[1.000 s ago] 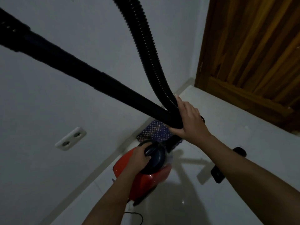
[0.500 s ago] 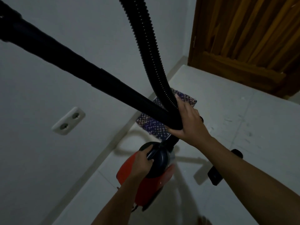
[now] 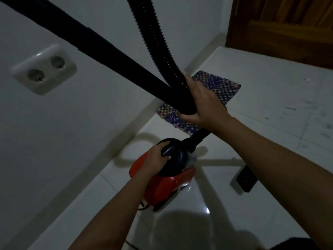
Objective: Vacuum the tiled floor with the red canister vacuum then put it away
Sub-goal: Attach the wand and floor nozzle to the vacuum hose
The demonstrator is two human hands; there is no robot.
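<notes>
item: red vacuum [image 3: 167, 184], on the tiled floor [image 3: 270, 141] near the wall [image 3: 90, 132], just short of a woven mat [image 3: 218, 87] by the wooden door [image 3: 281, 27]. left hand [image 3: 158, 159]: grip clenched on the black top handle [image 3: 173, 152] of the canister. right hand [image 3: 203, 103]: grip wrapped round the wand [image 3: 111, 51] and ribbed hose [image 3: 153, 33] together, both gathered up off the floor and crossing at the palm. floor nozzle [image 3: 246, 179]: dark piece lying on the tiles to the right, apart from the canister; whether it is joined to anything is unclear in the dim light. socket [image 3: 45, 69]: double, on the wall, both holes bare. cord: a thin loop shows under the canister's rear. step judged: carrying the machine to storage. handling note: lift by the handle with the body level, keep hose and wand bunched high so neither drags or snags the mat, mind the trailing cord underfoot, and fetch the nozzle after.
</notes>
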